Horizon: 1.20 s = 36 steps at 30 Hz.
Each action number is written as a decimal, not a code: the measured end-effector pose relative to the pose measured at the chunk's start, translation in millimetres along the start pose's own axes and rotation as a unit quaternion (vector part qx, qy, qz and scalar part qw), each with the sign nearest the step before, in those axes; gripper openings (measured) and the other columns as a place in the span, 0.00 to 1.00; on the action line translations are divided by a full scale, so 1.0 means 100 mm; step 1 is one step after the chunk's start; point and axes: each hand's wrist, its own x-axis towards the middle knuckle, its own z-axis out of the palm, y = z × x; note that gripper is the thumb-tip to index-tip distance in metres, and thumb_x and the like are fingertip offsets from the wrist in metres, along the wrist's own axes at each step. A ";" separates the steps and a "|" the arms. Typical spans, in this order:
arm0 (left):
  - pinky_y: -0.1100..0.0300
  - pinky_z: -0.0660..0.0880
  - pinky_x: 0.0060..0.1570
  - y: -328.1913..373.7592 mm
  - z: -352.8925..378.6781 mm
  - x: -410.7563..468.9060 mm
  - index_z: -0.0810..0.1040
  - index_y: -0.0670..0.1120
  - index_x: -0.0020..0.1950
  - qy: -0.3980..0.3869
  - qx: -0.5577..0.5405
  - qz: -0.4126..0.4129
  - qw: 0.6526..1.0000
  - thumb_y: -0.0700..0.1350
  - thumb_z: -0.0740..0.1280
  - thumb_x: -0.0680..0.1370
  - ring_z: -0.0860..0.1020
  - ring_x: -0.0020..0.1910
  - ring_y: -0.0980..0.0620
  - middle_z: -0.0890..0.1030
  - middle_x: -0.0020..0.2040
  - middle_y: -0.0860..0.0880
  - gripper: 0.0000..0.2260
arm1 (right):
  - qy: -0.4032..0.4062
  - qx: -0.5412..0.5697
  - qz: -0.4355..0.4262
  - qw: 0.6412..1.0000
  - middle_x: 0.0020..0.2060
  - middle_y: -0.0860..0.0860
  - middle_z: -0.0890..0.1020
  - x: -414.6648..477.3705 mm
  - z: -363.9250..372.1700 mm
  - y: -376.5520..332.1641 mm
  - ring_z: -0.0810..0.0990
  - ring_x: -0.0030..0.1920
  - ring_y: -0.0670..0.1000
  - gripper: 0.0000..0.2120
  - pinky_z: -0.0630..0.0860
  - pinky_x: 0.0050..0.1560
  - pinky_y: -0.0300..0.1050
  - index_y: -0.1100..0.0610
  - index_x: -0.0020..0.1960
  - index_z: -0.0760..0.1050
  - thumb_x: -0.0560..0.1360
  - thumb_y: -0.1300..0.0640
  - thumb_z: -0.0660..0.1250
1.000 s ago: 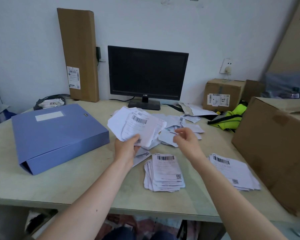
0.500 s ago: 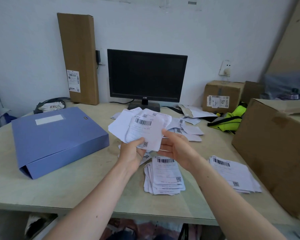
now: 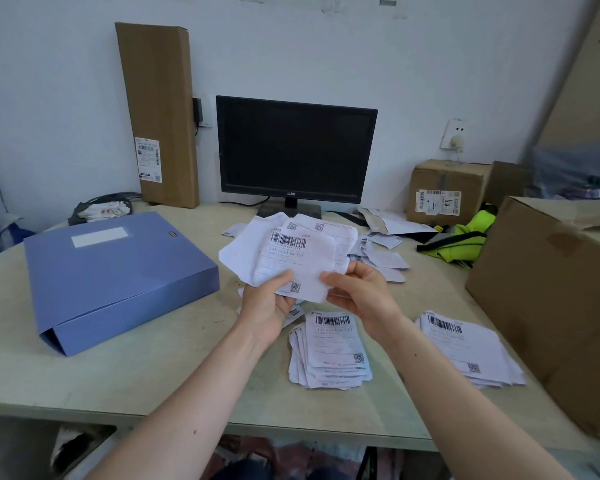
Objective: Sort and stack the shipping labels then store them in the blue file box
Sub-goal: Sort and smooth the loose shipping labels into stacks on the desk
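Note:
Above the table's middle I hold a fanned bunch of white shipping labels (image 3: 291, 251) with barcodes facing me. My left hand (image 3: 267, 306) grips the bunch from below. My right hand (image 3: 359, 291) pinches the lower right edge of the front label. One neat stack of labels (image 3: 333, 355) lies on the table just below my hands, and a second stack (image 3: 465, 348) lies to its right. Loose unsorted labels (image 3: 381, 258) are scattered behind my hands. The blue file box (image 3: 118, 271) lies flat and closed at the left.
A dark monitor (image 3: 295, 150) stands at the back. A tall cardboard carton (image 3: 156, 116) leans on the wall. A small parcel (image 3: 444, 192) and a yellow-green vest (image 3: 461, 240) sit at the back right. A large cardboard box (image 3: 555, 299) fills the right edge.
My right hand came back from the loose labels behind and closed on the front label of the bunch. The bunch rose slightly and turned to face me.

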 end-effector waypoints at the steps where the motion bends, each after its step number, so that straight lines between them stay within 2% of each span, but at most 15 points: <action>1: 0.54 0.79 0.51 -0.01 0.00 0.00 0.75 0.40 0.64 0.003 0.005 0.000 1.000 0.29 0.63 0.76 0.81 0.54 0.45 0.81 0.59 0.41 0.18 | -0.006 0.015 0.000 1.000 0.40 0.55 0.83 0.00 0.00 0.00 0.82 0.39 0.51 0.10 0.82 0.48 0.46 0.57 0.39 0.74 0.69 0.63 0.75; 4: 0.57 0.81 0.44 -0.03 0.01 0.01 0.77 0.42 0.59 0.014 -0.001 0.001 1.000 0.28 0.62 0.76 0.83 0.46 0.50 0.82 0.54 0.43 0.15 | -0.005 0.091 -0.006 0.996 0.41 0.56 0.83 0.01 -0.01 0.00 0.79 0.39 0.52 0.10 0.81 0.48 0.45 0.55 0.37 0.74 0.70 0.60 0.75; 8: 0.60 0.82 0.37 -0.03 0.01 0.02 0.78 0.43 0.54 0.028 -0.015 0.001 0.999 0.28 0.62 0.77 0.83 0.43 0.51 0.83 0.49 0.46 0.13 | 0.019 0.180 -0.020 0.983 0.38 0.52 0.84 0.03 -0.02 -0.02 0.79 0.34 0.48 0.03 0.82 0.50 0.47 0.57 0.43 0.78 0.73 0.60 0.72; 10: 0.60 0.81 0.35 -0.03 0.02 0.03 0.79 0.43 0.53 0.032 -0.029 0.004 0.999 0.28 0.62 0.77 0.83 0.44 0.51 0.84 0.48 0.46 0.13 | -0.003 0.166 -0.014 0.986 0.44 0.54 0.84 0.04 -0.01 -0.02 0.83 0.41 0.52 0.07 0.81 0.54 0.49 0.57 0.49 0.78 0.73 0.61 0.73; 12: 0.60 0.82 0.37 -0.03 0.02 0.03 0.79 0.43 0.55 0.032 -0.041 0.003 0.999 0.28 0.62 0.77 0.82 0.47 0.50 0.83 0.50 0.45 0.13 | -0.014 0.116 0.004 0.993 0.52 0.59 0.84 0.01 0.02 0.00 0.84 0.51 0.55 0.08 0.80 0.57 0.50 0.58 0.50 0.77 0.72 0.62 0.73; 15: 0.61 0.81 0.35 -0.02 0.01 0.03 0.79 0.43 0.53 0.033 -0.026 0.009 0.999 0.28 0.62 0.77 0.83 0.43 0.51 0.84 0.47 0.46 0.13 | 0.056 0.134 -0.021 0.989 0.50 0.60 0.84 -0.01 0.04 -0.01 0.84 0.51 0.56 0.06 0.80 0.57 0.49 0.59 0.42 0.75 0.73 0.65 0.71; 17: 0.62 0.80 0.32 0.00 -0.02 0.03 0.79 0.44 0.50 0.032 0.013 0.020 0.999 0.27 0.62 0.76 0.84 0.38 0.53 0.84 0.44 0.47 0.13 | 0.134 0.204 -0.068 0.967 0.44 0.58 0.84 0.01 0.00 -0.12 0.82 0.47 0.55 0.07 0.79 0.57 0.49 0.58 0.41 0.75 0.73 0.68 0.69; 19: 0.61 0.79 0.31 0.02 -0.06 0.04 0.79 0.45 0.48 0.036 0.071 0.041 0.996 0.27 0.63 0.75 0.84 0.36 0.54 0.85 0.41 0.49 0.14 | 0.203 0.231 -0.117 0.944 0.38 0.53 0.81 0.03 -0.07 -0.26 0.78 0.42 0.52 0.09 0.77 0.51 0.48 0.56 0.39 0.74 0.72 0.69 0.67; 22: 0.56 0.81 0.39 0.04 -0.11 0.06 0.79 0.48 0.45 0.062 0.143 0.082 0.984 0.26 0.66 0.73 0.83 0.36 0.54 0.85 0.38 0.52 0.16 | 0.260 0.164 -0.161 0.938 0.32 0.47 0.75 0.03 -0.15 -0.48 0.71 0.38 0.48 0.10 0.66 0.43 0.46 0.52 0.33 0.74 0.70 0.64 0.66; 24: 0.50 0.78 0.46 0.04 -0.12 0.08 0.79 0.48 0.43 0.071 0.177 0.097 0.977 0.27 0.68 0.71 0.81 0.38 0.50 0.84 0.36 0.53 0.15 | 0.198 0.097 -0.163 0.962 0.34 0.47 0.77 0.00 -0.14 -0.57 0.73 0.40 0.49 0.08 0.67 0.43 0.45 0.51 0.32 0.78 0.68 0.59 0.65; 26: 0.49 0.76 0.45 0.04 -0.12 0.09 0.79 0.46 0.44 0.066 0.204 0.101 0.971 0.28 0.69 0.70 0.78 0.41 0.47 0.83 0.39 0.49 0.13 | 0.096 -0.023 -0.161 0.982 0.35 0.49 0.79 -0.04 -0.08 -0.57 0.75 0.39 0.49 0.08 0.69 0.42 0.44 0.52 0.35 0.79 0.72 0.59 0.67; 28: 0.51 0.75 0.41 0.01 -0.09 0.09 0.79 0.45 0.44 0.051 0.233 0.107 0.965 0.29 0.68 0.70 0.76 0.41 0.48 0.81 0.41 0.46 0.12 | 0.038 -0.180 -0.170 0.968 0.32 0.48 0.78 -0.04 0.01 -0.51 0.74 0.34 0.45 0.09 0.69 0.36 0.40 0.53 0.35 0.78 0.74 0.59 0.68; 30: 0.48 0.77 0.42 -0.01 -0.04 0.07 0.80 0.46 0.46 0.033 0.242 0.102 0.964 0.33 0.69 0.68 0.76 0.42 0.48 0.80 0.41 0.45 0.11 | 0.031 -0.276 -0.178 0.944 0.31 0.45 0.79 -0.03 0.08 -0.45 0.74 0.31 0.42 0.10 0.71 0.34 0.38 0.51 0.34 0.77 0.74 0.58 0.69; 34: 0.45 0.79 0.47 -0.05 -0.01 0.08 0.82 0.42 0.51 0.021 0.242 0.110 0.964 0.32 0.68 0.70 0.81 0.45 0.43 0.84 0.47 0.41 0.12 | 0.038 -0.275 -0.152 0.949 0.37 0.46 0.82 0.02 0.08 -0.35 0.79 0.36 0.45 0.04 0.76 0.39 0.43 0.51 0.40 0.78 0.72 0.58 0.70; 36: 0.49 0.77 0.43 -0.06 0.01 0.08 0.83 0.44 0.44 0.013 0.247 0.108 0.963 0.30 0.65 0.72 0.79 0.39 0.45 0.83 0.40 0.44 0.11 | 0.042 -0.276 -0.170 0.945 0.41 0.47 0.83 0.02 0.05 -0.30 0.80 0.39 0.46 0.05 0.78 0.42 0.44 0.50 0.45 0.79 0.72 0.60 0.70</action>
